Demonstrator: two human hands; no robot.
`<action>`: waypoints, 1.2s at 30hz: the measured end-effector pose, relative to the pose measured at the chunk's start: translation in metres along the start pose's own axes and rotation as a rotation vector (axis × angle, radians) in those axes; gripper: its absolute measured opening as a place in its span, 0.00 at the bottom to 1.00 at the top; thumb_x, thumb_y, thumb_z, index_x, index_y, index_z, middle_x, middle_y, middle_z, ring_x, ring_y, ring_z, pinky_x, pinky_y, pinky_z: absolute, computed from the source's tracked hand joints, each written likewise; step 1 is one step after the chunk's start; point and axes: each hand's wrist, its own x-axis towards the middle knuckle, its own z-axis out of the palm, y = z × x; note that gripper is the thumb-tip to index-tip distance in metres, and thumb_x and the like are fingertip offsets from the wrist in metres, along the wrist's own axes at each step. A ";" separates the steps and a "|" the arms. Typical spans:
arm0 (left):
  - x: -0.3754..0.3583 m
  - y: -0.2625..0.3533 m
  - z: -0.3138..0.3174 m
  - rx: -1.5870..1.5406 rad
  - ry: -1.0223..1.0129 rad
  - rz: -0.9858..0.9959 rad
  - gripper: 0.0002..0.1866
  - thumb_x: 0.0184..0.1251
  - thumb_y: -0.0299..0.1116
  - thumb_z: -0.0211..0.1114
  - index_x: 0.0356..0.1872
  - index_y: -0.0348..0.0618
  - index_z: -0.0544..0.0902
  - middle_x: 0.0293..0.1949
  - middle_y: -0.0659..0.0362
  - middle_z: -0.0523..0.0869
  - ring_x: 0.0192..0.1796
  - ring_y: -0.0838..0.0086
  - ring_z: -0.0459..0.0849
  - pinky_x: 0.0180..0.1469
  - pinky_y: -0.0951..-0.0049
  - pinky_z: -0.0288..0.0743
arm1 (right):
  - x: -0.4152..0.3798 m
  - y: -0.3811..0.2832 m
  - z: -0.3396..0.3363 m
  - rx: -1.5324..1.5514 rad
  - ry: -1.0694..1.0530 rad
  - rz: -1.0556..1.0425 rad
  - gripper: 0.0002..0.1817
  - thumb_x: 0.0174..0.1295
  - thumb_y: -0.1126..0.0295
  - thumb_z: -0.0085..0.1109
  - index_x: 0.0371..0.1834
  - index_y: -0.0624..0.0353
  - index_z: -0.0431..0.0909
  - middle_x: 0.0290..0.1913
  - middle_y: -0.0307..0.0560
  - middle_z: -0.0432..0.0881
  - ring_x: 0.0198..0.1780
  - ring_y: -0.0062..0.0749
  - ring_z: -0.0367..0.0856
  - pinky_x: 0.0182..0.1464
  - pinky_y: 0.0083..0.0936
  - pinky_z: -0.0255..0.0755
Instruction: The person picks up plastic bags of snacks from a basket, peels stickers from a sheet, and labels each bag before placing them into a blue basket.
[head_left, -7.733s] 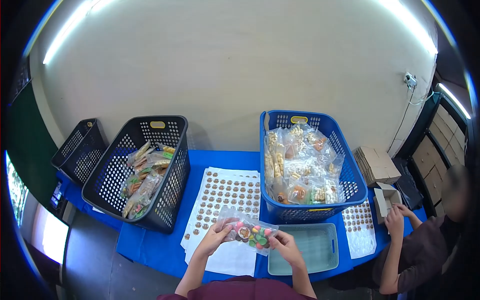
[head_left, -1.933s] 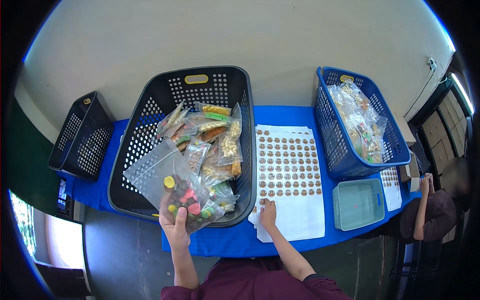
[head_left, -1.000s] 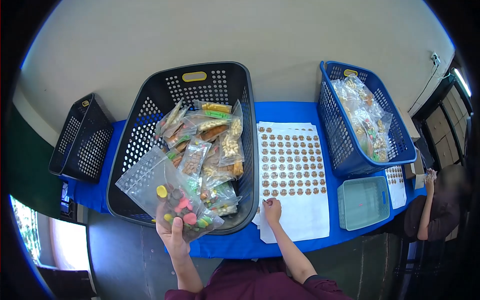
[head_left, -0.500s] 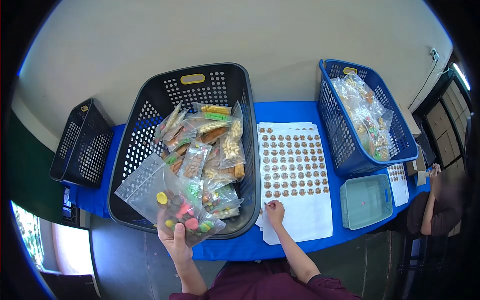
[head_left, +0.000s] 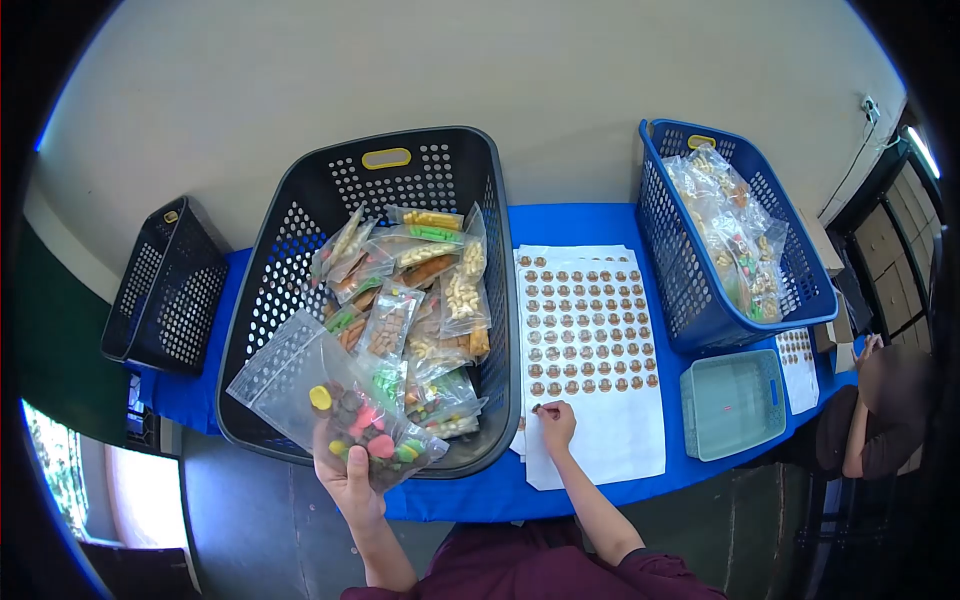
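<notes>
**Gripping a bag on the left, pinching on the right**

Holding up the clear bag in the left hand, with thumb in front and fingers mostly hidden behind, before the near rim of the large black basket. Angling the right hand up and leftward over the label sheet, with fingertips closed on a small dark piece.

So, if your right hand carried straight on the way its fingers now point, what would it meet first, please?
The right hand would probably cross the left edge of the sticker sheet, then meet the large black basket first, though its height above the sheet is unclear.
</notes>
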 end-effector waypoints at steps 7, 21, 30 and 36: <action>-0.001 0.001 0.003 0.015 0.013 0.026 0.27 0.58 0.35 0.60 0.54 0.29 0.65 0.49 0.53 0.74 0.50 0.73 0.72 0.55 0.73 0.63 | 0.000 -0.001 -0.002 0.143 -0.040 -0.054 0.05 0.46 0.78 0.59 0.27 0.64 0.73 0.25 0.42 0.75 0.26 0.23 0.72 0.33 0.19 0.67; -0.023 0.004 0.040 0.064 0.068 0.040 0.23 0.56 0.27 0.60 0.53 0.32 0.67 0.47 0.54 0.75 0.47 0.73 0.74 0.51 0.73 0.68 | -0.021 -0.089 -0.139 0.713 -0.308 0.237 0.04 0.52 0.77 0.58 0.29 0.60 0.72 0.25 0.36 0.73 0.26 0.16 0.69 0.31 0.13 0.64; -0.099 -0.050 0.164 0.144 -0.533 -0.307 0.22 0.52 0.27 0.65 0.49 0.33 0.71 0.43 0.56 0.78 0.47 0.76 0.75 0.49 0.76 0.69 | 0.010 -0.165 -0.264 0.802 -0.296 0.064 0.06 0.50 0.81 0.58 0.30 0.62 0.72 0.27 0.37 0.74 0.28 0.16 0.70 0.34 0.13 0.64; -0.147 -0.083 0.215 0.097 -0.777 -0.446 0.22 0.55 0.31 0.65 0.49 0.32 0.70 0.43 0.54 0.78 0.46 0.75 0.76 0.50 0.75 0.69 | 0.006 -0.137 -0.308 0.642 -0.659 0.000 0.05 0.55 0.75 0.58 0.33 0.62 0.74 0.35 0.35 0.75 0.35 0.14 0.71 0.40 0.14 0.66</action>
